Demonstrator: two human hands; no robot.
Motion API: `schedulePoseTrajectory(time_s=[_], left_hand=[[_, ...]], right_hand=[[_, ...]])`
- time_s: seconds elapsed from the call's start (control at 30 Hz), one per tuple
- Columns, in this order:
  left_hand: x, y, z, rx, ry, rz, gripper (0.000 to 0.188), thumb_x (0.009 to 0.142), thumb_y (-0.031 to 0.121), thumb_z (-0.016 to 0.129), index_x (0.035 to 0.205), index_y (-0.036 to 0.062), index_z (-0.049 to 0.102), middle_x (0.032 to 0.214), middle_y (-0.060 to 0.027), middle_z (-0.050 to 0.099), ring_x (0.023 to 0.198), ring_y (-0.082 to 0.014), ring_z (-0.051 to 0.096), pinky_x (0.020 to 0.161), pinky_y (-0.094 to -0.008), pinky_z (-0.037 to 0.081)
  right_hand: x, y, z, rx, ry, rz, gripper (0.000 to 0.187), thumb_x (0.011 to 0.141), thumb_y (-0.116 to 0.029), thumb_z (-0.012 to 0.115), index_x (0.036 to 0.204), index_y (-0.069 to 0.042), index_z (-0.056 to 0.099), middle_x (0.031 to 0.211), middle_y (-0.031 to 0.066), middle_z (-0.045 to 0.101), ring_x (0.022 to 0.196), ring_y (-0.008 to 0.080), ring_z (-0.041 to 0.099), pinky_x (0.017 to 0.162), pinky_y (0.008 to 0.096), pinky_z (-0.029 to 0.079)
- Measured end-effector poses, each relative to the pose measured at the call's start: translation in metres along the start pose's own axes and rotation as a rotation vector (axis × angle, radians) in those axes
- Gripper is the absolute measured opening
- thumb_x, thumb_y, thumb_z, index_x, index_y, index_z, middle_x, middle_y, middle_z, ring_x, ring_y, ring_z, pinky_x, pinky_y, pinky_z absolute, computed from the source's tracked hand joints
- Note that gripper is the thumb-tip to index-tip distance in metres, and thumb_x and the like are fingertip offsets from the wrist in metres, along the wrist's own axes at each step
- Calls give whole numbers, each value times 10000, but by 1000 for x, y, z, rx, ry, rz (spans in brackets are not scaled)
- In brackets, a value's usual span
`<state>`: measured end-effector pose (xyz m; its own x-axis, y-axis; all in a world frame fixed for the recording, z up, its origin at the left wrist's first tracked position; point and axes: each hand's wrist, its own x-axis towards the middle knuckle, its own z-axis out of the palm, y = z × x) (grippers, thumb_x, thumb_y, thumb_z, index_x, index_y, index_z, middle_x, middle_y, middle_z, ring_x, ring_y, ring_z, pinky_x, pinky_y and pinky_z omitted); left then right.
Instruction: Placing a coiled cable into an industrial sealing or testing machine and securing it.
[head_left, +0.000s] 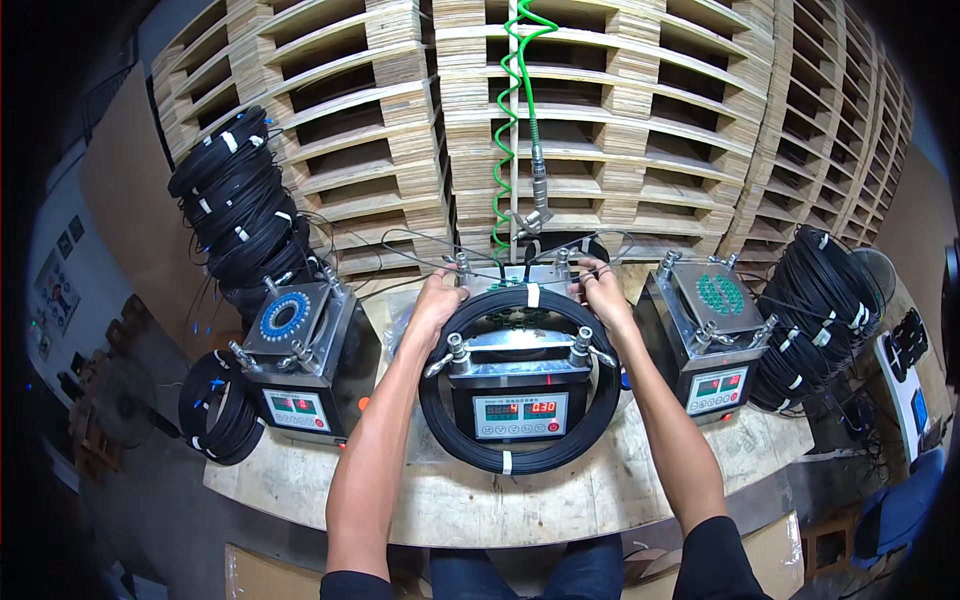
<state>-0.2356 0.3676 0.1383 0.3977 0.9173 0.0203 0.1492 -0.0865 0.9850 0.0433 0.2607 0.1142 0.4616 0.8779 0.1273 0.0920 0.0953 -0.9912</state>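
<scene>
A black cable coil with white ties hangs around the front of the middle polishing machine, which has a lit red display. My left hand reaches to the machine's far left post, its fingers curled beside the post. At the far right post my right hand is likewise closed, fingers bent. What the fingertips grip is hidden on both sides. Two near posts with side levers stand in front of a metal plate. Thin cable loops spread behind the hands.
Similar machines stand left and right on the wooden table. Stacked cable coils rise at the left, more coils at the right. A green coiled air hose with a metal nozzle hangs before wooden pallets.
</scene>
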Motion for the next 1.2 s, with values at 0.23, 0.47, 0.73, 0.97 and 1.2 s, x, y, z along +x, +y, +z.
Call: schedulePoseTrajectory(time_s=[0.23,0.47,0.73,0.97,1.2], left_hand=[[4,-3,0,-167,-32,-56,634,886,-14,650,1464,23,392,623,33,530,518,-77,473,476,-254,349],[0,5,4,-145,-46,-83,612,897,-23,640,1461,57,415,816,-48,627,645,-107,594,551,-266,448],[-4,2,-8,-102,-8,-101,589,895,-17,653,1441,62,445,811,-30,624,697,-100,600,614,-249,453],[3,1,0,-99,-33,-86,587,872,-46,634,1424,61,464,831,-29,627,714,-99,599,624,-236,454],[-5,7,-5,-104,-10,-102,598,866,-68,614,1428,63,455,847,-40,633,733,-108,621,630,-243,480]], right_hand=[[41,3,-6,7,-22,120,383,1016,-375,561,1181,-30,540,758,93,674,499,114,565,439,267,464],[102,41,-5,-235,138,-39,493,947,-459,675,604,-124,562,541,-28,473,438,100,407,410,299,306],[68,26,0,623,-127,212,256,993,-375,636,876,-148,635,620,-32,553,511,64,460,423,226,309],[72,33,-9,313,-37,157,272,987,-352,656,835,-128,622,637,-29,583,461,64,463,435,240,389],[47,16,2,377,102,88,506,900,-318,714,1287,-21,578,833,30,633,639,116,584,489,257,459]])
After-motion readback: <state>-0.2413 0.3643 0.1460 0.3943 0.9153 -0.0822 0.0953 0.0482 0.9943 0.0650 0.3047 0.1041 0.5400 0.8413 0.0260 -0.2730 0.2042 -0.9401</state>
